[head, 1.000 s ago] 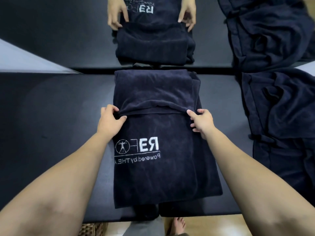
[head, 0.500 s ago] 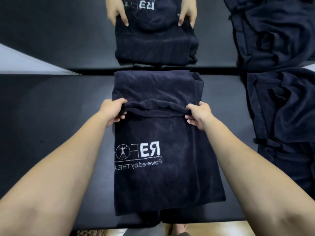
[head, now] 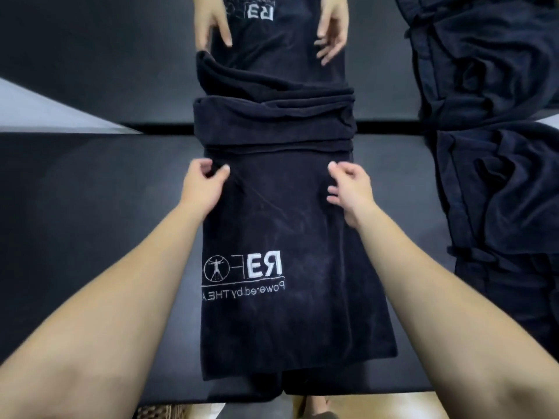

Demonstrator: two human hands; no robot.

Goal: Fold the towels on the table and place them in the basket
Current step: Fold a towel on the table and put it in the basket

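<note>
Both hands let go of dark navy terry towel with white logo [head: 290,237], centre of black table [head: 90,207]. Folded roll now lies at far edge. Left hand [head: 201,186], right hand [head: 351,189]: fingers loosely spread, holding nothing, just above cloth. Fold unfinished; wicker basket [head: 163,411] near edge, below table.

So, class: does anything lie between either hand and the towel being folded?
Nothing visible does. The left hand and right hand sit directly over the dark towel, with no object between; the towel pile lies off to the right.
</note>
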